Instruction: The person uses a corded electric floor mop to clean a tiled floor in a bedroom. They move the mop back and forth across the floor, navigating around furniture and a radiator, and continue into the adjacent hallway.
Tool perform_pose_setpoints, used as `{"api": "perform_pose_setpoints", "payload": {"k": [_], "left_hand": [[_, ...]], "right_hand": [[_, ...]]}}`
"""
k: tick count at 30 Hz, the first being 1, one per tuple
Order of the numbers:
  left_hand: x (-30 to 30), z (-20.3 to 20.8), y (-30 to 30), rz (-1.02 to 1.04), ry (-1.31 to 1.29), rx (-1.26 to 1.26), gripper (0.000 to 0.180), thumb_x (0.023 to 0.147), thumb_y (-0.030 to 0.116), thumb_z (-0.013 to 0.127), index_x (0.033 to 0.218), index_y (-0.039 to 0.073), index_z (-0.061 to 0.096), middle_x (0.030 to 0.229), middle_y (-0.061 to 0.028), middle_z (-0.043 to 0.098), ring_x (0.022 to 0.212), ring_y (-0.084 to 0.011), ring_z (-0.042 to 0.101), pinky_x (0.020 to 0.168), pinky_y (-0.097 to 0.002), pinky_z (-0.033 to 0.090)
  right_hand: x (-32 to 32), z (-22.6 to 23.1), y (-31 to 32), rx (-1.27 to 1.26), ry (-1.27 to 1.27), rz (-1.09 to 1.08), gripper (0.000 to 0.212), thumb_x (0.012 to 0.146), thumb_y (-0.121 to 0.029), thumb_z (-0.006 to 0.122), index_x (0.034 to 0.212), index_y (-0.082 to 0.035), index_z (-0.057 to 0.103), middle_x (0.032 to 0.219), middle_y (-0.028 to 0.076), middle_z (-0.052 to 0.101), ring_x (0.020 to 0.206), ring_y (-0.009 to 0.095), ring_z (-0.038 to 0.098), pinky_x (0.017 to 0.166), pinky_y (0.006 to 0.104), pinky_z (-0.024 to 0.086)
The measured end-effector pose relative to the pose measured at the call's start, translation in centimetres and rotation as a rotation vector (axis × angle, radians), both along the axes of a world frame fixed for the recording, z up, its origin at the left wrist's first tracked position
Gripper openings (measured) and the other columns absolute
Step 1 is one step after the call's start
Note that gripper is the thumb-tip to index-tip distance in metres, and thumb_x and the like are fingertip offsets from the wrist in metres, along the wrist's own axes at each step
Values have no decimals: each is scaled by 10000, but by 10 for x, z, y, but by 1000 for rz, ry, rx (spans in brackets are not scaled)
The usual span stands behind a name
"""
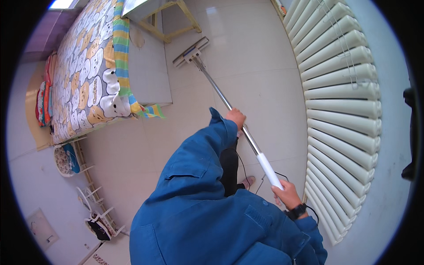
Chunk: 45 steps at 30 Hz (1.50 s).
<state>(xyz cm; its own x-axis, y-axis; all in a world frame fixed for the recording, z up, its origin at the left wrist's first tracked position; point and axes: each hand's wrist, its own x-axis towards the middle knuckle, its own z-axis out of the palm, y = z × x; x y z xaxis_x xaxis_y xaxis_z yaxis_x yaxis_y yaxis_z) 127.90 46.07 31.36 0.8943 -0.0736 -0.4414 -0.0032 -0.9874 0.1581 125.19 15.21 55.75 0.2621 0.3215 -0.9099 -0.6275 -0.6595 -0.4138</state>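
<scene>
A mop with a shiny metal pole and a white grip sleeve slants across the view. Its wide, flat head rests on the pale tiled floor, far ahead of me, near the bed's side. Partway down the metal pole, my left hand is closed around it. My right hand, with a black watch on the wrist, wraps the upper end of the white grip, close to my body. Both of my arms are in blue sleeves.
A bed with a cartoon-print cover stands at left, its striped edging hanging over the corner. Beyond it is a wooden-legged stand. A white radiator lines the right wall. A white rack holds items at lower left.
</scene>
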Motion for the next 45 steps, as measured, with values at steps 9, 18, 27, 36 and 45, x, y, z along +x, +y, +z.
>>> {"api": "perform_pose_setpoints", "payload": {"k": [9, 18, 27, 36, 45], "left_hand": [[-157, 44, -307, -277, 159, -332, 85, 736, 134, 596, 781, 113, 664, 805, -108, 665, 835, -302, 630, 763, -412, 481], [-230, 89, -376, -614, 181, -736, 104, 705, 163, 659, 773, 88, 634, 741, -110, 649, 781, -335, 640, 654, -439, 512], [-182, 16, -177, -294, 134, -409, 81, 684, 134, 670, 747, 87, 654, 758, -154, 630, 799, -363, 615, 689, -444, 522], [-126, 24, 100, 19, -270, -19, 96, 662, 74, 652, 734, 132, 626, 861, -52, 583, 963, -246, 547, 803, -367, 455], [-205, 13, 63, 96, -311, -260, 140, 604, 35, 652, 694, 111, 577, 828, -67, 552, 947, -254, 524, 800, -370, 428]], "right_hand": [[-162, 97, -274, -280, -114, -18, 163, 801, -139, 626, 853, 14, 603, 610, 42, 565, 446, 97, 510, 395, 232, 397], [-285, 167, -347, -477, -58, -58, 189, 830, -172, 613, 886, 3, 569, 631, 50, 562, 456, 114, 512, 425, 246, 414], [-251, 35, -169, -54, 45, -154, 226, 864, -212, 600, 928, -8, 527, 653, 56, 555, 469, 127, 513, 462, 257, 432], [-155, -69, 148, 400, 202, -286, 301, 929, -307, 542, 1007, -25, 475, 670, 55, 526, 459, 122, 510, 387, 253, 418], [-212, -33, 78, 110, 114, -83, 243, 920, -239, 539, 965, -6, 485, 632, 49, 522, 427, 115, 482, 378, 248, 392]]}}
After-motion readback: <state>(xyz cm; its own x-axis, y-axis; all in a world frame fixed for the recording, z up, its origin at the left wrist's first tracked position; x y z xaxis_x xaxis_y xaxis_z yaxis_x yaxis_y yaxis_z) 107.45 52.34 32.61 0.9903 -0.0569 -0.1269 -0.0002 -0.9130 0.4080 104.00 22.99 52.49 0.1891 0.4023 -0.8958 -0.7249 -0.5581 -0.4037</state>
